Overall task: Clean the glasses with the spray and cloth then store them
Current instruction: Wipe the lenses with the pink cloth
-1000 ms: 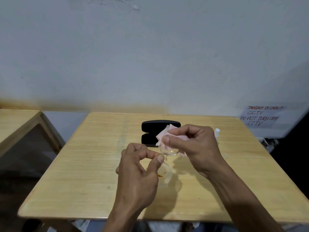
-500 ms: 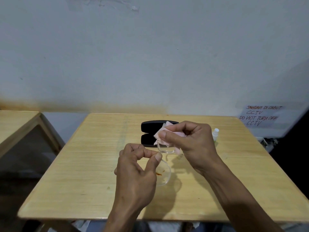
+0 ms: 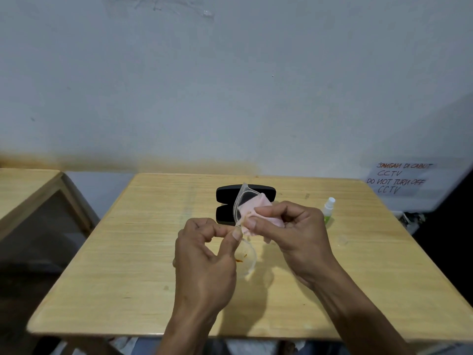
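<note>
Left hand (image 3: 204,254) pinching clear-framed glasses (image 3: 245,252) at bridge, right hand (image 3: 294,226) pinching pink cloth (image 3: 252,208) on upper lens, w/ black case (image 3: 225,198) behind.

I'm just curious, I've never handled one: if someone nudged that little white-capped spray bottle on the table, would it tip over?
Probably yes. The spray bottle stands upright, tall and narrow on a small base, so a sideways push near its cap would likely topple it. It looks small and plastic, so likely light. Once down, its seemingly round body might roll across the smooth table.
</note>
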A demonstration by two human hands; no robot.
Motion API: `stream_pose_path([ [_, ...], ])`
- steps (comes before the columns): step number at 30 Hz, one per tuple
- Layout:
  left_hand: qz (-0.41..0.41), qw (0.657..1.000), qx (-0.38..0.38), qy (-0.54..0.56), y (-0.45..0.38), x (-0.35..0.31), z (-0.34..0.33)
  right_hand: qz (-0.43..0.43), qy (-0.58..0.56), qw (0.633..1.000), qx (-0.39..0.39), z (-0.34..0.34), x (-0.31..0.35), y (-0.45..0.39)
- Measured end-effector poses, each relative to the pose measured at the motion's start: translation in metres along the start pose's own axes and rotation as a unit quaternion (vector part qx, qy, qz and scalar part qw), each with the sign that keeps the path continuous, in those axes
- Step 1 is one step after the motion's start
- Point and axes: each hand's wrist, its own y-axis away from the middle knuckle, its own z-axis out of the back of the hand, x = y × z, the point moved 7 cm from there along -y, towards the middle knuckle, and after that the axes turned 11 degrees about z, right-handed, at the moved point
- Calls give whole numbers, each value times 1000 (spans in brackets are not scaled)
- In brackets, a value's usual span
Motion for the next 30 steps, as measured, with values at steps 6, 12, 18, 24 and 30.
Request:
stream_pose_path([
  [6,-39,998,-8,-48,7,-6,-4,8,-27,999,-16,-10,4,-12],
  [12,8,999,-14,44,0,-2,-2,21,-24,999,-30,-6,11,-23],
  [18,47,995,4,92,-7,0,-5,17,-9,999,-37,-4,8,-6],
  [24,20,998,62,-14,-15,-10,-4,24,8,999,-29,-8,14,-22],
  [30,41,996,42,61,-17,-13,-6,45,5,998,-52,-4,21,-32],
])
